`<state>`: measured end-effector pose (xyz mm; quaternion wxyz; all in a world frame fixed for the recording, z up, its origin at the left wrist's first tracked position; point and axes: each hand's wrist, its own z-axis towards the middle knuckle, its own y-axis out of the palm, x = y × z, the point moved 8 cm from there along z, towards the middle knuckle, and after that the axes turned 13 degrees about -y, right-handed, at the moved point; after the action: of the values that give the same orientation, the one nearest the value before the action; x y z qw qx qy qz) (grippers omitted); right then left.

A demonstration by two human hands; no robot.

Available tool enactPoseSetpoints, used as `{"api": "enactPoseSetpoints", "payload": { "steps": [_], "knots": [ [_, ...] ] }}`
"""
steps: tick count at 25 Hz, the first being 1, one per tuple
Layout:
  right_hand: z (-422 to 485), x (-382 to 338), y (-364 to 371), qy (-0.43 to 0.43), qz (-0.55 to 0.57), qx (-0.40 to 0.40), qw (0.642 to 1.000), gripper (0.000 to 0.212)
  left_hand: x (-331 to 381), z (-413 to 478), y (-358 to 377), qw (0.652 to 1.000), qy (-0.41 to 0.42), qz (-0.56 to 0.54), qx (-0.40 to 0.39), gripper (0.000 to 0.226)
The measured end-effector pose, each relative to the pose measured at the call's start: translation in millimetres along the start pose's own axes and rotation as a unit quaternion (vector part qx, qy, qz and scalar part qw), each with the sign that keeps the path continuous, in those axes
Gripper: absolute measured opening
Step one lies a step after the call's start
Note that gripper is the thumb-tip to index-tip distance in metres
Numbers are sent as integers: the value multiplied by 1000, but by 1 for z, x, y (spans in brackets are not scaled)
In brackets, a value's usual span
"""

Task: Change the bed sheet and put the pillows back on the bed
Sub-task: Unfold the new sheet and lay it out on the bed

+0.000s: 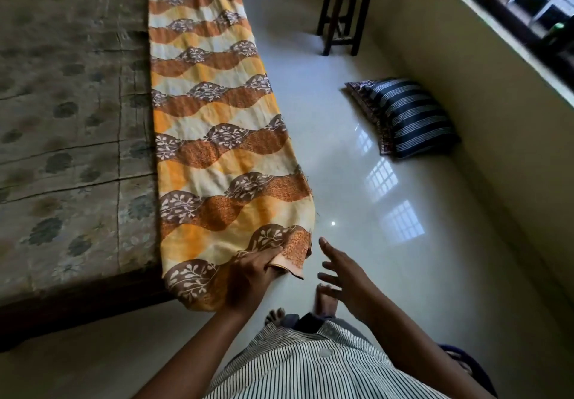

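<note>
A folded orange, yellow and brown bed sheet point(214, 125) with a leaf pattern lies as a long strip along the right edge of the bare floral mattress point(68, 113) and hangs over its side. My left hand point(253, 277) grips the sheet's near corner at the foot of the bed. Just to the right of that corner, my right hand point(341, 271) hovers with fingers spread and holds nothing. Two stacked pillows point(407, 117), the top one dark blue with white stripes, lie on the floor against the right wall.
A dark wooden stool point(348, 4) stands on the glossy white tiled floor point(357, 212) at the back. The window ledge point(497, 26) runs along the right wall. My bare feet point(324, 297) stand near the bed's corner.
</note>
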<state>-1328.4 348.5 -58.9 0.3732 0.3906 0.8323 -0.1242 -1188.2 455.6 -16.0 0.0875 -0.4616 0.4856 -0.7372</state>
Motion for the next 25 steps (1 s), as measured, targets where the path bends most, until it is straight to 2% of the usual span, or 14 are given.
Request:
{"api": "enactPoseSetpoints", "payload": {
  "steps": [2,4,7,9,10,11,12,14,15,16,18,20,23,25],
  "knots": [
    [4,14,22,65,60,-48,995,49,1,-3,-3,1000,-22,-16,16,33],
    [10,16,42,59,134,-64,987,45,-2,-7,-7,999,-43,-16,28,39],
    [16,4,43,-22,207,-19,978,27,-6,-12,-10,998,-52,-4,23,41],
    [18,-8,31,-101,169,19,980,17,-6,-15,-9,997,-69,-13,-18,35],
    [16,-16,22,-145,113,45,982,15,-6,-17,-6,991,-111,-47,-56,31],
    [14,-25,13,-192,28,77,978,12,-7,-20,-1,973,-175,-100,-115,29],
    [9,-37,7,-240,-68,106,963,8,-8,-24,4,930,-261,-192,-175,30],
    [-7,-63,11,-349,-206,132,904,4,0,-34,12,773,-400,-432,-236,35],
    [-16,-76,20,-416,-238,121,869,6,8,-35,10,709,-425,-510,-237,38],
    [-26,-85,33,-480,-265,102,830,7,16,-34,6,676,-428,-552,-234,43],
    [-43,-95,58,-571,-321,58,754,3,28,-33,-5,637,-428,-603,-217,48],
    [-48,-94,75,-582,-355,3,732,17,33,-34,-13,605,-428,-643,-193,49],
    [-44,-83,89,-482,-349,-133,793,39,26,-36,-21,588,-432,-669,-140,47],
    [-44,-76,95,-416,-278,-202,842,45,17,-37,-25,610,-424,-663,-94,46]
  ]
}}
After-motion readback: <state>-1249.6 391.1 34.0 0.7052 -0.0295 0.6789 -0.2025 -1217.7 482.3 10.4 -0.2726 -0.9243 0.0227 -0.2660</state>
